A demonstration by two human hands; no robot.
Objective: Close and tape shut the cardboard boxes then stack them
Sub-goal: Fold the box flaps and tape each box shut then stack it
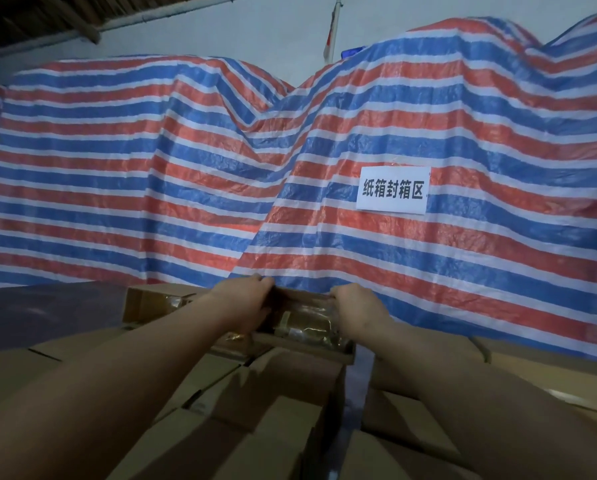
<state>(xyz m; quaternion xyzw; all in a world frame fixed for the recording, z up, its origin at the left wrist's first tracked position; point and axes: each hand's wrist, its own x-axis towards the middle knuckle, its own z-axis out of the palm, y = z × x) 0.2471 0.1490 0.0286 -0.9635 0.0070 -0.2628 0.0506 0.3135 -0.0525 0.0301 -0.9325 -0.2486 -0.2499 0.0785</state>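
- The open cardboard box (pixel 172 301) sits at the far edge of a spread of other cardboard boxes (pixel 283 420), right up against the striped tarpaulin (pixel 290 161) that hangs behind the work area.
- Both arms reach forward over the nearer boxes. The left hand (pixel 243 299) has its fingers curled over the box's far rim, and the right hand (pixel 357 311) does the same a little further along that edge.
- Each grip is clenched on the far flap or rim; which of the two it is cannot be told, since the fingertips are hidden behind the edge.
- Holding the far side with both hands at once suggests the aim is either to fold that flap towards the body or to drag the box closer for sealing.
- Between the hands, inside the box, lie glossy amber-toned packets (pixel 304 323) that look wrapped in clear film; what they hold is not legible.
- A strip of clear tape (pixel 359 379) runs down the seam of a nearer box below the right wrist, so at least one box appears sealed already.
- A white paper sign (pixel 392 189) with printed characters is fixed to the tarpaulin above the right hand.
- The top is still open, so closing is unfinished, with taping and stacking to follow.
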